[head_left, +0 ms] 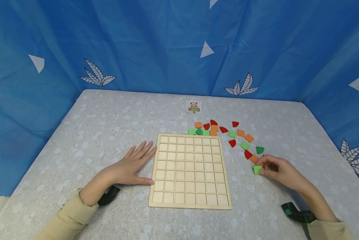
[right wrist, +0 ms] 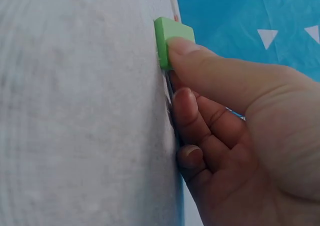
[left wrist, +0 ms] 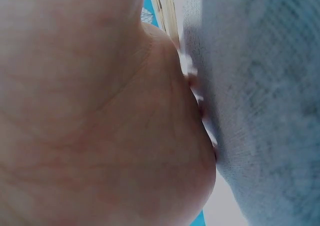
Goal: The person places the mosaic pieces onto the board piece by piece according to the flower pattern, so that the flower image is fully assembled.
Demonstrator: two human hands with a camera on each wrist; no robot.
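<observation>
My right hand (head_left: 280,171) pinches a light green square tile (head_left: 257,170) between thumb and fingers, right of the wooden board. Close up in the right wrist view, the thumb presses on the face of the tile (right wrist: 175,33), which is tilted up at the tabletop. My left hand (head_left: 129,166) lies spread on the cloth, with its thumb and fingertips at the left edge of the wooden grid board (head_left: 185,205). No tiles lie in the board's square cells. The palm (left wrist: 100,111) fills most of the left wrist view and hides what the fingertips touch.
Loose tiles lie behind and right of the board: red quarter-rounds (head_left: 232,143), orange squares (head_left: 241,133), light green squares (head_left: 244,145) and dark green quarter-rounds (head_left: 260,150). A small printed pattern card (head_left: 193,107) lies farther back. Blue curtains (head_left: 167,50) border the patterned tablecloth (head_left: 122,116).
</observation>
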